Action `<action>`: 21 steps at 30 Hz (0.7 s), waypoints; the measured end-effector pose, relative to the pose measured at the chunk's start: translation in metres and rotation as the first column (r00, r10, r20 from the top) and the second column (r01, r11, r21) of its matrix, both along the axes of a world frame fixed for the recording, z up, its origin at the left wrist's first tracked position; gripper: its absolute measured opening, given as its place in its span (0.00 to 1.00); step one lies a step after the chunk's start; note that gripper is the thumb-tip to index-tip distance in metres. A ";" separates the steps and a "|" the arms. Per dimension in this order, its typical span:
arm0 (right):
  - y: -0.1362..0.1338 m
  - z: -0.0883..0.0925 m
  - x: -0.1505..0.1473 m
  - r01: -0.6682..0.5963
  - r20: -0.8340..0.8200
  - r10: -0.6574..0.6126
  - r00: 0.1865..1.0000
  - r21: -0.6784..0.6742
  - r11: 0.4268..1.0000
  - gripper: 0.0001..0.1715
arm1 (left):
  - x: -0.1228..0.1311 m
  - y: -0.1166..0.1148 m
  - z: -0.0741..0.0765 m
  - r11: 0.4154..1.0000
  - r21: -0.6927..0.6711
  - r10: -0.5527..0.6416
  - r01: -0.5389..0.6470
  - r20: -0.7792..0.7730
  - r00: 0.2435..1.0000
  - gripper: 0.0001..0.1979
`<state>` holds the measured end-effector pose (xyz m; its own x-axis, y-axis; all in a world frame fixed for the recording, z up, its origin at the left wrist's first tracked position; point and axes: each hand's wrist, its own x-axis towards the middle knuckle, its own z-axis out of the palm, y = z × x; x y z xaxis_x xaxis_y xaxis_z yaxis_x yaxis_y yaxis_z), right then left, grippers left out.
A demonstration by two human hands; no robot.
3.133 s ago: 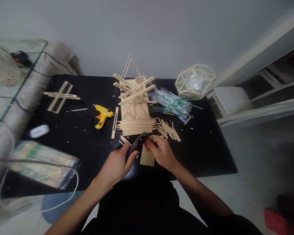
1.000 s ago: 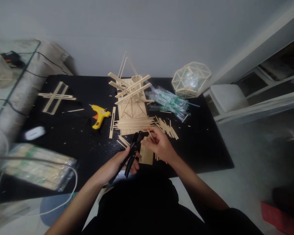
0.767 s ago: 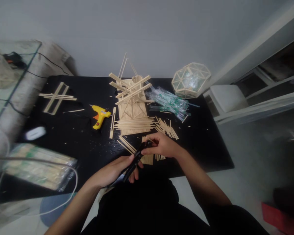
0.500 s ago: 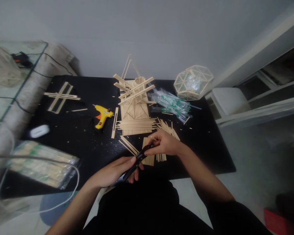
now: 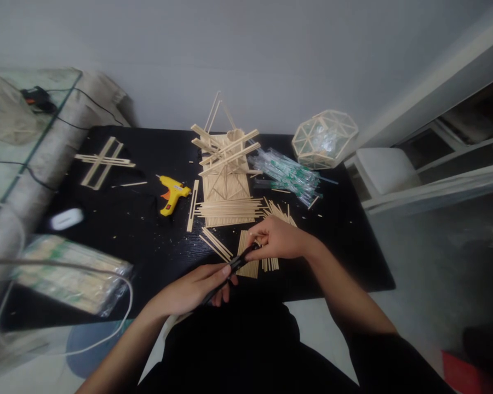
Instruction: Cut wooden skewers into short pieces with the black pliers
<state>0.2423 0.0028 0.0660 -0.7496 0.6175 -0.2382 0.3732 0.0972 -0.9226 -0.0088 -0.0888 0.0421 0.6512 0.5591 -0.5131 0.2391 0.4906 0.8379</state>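
Observation:
My left hand (image 5: 201,284) is closed round a slim black hand tool (image 5: 235,266) that looks like pliers, its far end pointing up and right. At that end, my right hand (image 5: 277,238) is pinched with thumb and fingers together. A short pale bit of wooden stick (image 5: 258,241) seems to show between its fingers, mostly hidden by them. Below the hands lies a flat bundle of short wooden sticks (image 5: 248,269). Loose sticks (image 5: 216,244) lie to its left, and more sticks (image 5: 270,264) to its right.
Behind the hands stands a wooden stick structure (image 5: 225,164) on a slatted base. A yellow glue gun (image 5: 172,194) and crossed stick frame (image 5: 104,162) lie left. Plastic wrappers (image 5: 290,175) and a faceted stick frame (image 5: 324,139) are right. A packaged stick bundle (image 5: 72,273) sits front left.
The black tool's far end has shifted slightly right, closer to my right hand's fingers. My right hand has turned a little; the things on the table have stayed put.

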 end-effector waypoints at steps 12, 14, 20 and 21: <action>0.004 0.019 -0.010 -0.086 0.113 0.066 0.991 0.186 0.979 0.04 | -0.007 -0.005 -0.008 1.000 0.019 -0.023 0.024 -0.087 0.996 0.29; 0.006 0.022 -0.011 -0.113 0.126 0.088 0.988 0.206 0.972 0.06 | -0.010 -0.006 -0.007 0.999 0.019 -0.043 0.046 -0.140 0.989 0.31; 0.012 0.027 -0.015 -0.182 0.170 0.149 0.974 0.203 0.962 0.06 | -0.018 -0.006 -0.006 0.999 -0.006 -0.053 0.052 -0.173 0.984 0.33; 0.013 0.028 -0.016 -0.170 0.188 0.131 0.973 0.213 0.962 0.04 | -0.018 -0.005 -0.007 1.000 -0.004 -0.029 0.029 -0.166 0.986 0.33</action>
<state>0.2266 0.0153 0.0939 -0.7984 0.5531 -0.2381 0.4882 0.3631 -0.7936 -0.0267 -0.0942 0.0353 0.5731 0.5401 -0.6163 0.3887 0.4830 0.7847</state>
